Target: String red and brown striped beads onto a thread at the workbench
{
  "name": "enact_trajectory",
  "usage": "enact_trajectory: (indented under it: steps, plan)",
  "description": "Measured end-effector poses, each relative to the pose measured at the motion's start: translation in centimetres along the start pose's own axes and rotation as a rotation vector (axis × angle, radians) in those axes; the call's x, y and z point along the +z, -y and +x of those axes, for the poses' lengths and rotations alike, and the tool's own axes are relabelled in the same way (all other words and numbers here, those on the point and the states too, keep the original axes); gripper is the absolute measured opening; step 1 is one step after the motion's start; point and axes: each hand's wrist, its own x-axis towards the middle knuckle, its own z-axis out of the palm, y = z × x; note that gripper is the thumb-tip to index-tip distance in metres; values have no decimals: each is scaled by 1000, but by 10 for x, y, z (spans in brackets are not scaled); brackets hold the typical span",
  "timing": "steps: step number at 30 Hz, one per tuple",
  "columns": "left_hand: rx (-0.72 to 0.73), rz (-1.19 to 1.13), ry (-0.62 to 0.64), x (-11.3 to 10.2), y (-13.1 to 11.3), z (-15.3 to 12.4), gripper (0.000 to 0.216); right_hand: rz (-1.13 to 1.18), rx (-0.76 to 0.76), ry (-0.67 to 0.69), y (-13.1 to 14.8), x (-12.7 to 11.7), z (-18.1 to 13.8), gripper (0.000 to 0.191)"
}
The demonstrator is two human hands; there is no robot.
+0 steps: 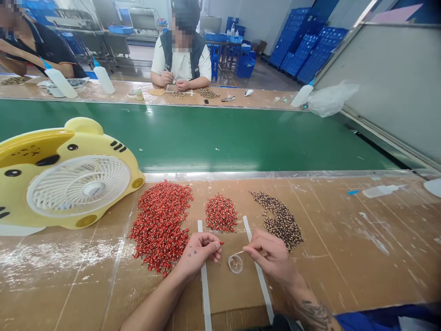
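My left hand (200, 252) pinches a small red piece (221, 243) between thumb and fingertips, left of a small clear cup (235, 270). From the other side, my right hand (270, 254) is closed on a thin pale stick (240, 252), whose tip points left near the cup's upper rim. What lies inside the cup is hard to make out. Under both hands is a cardboard sheet (234, 294) with white tape strips. A large heap of red pieces (161, 225) lies left, a smaller red pile (221, 213) ahead, and dark-and-tan pieces (279, 219) lie to the right.
A yellow animal-shaped fan (117, 197) stands at left. A green belt (206, 138) runs across beyond the cardboard-covered table (330, 239). A squeeze bottle (381, 191) lies at right. Two people sit opposite, one (186, 64) handling small pieces, near upright white bottles (104, 79).
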Motion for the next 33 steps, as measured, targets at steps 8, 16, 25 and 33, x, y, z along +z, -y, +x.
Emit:
enact_trajectory:
  steps: [8,16,25,33]
  plan:
    - [14,13,14,-1,-1,0,35,26,49,-83,2,18,18,27]
    - [10,25,25,0,-4,-1,36,8,35,-68,2,22,22,30]
    - [4,22,31,1,-4,-1,35,-46,64,-86,-1,28,21,36]
    - [6,39,13,2,-4,-1,37,-49,99,-108,-1,13,16,40]
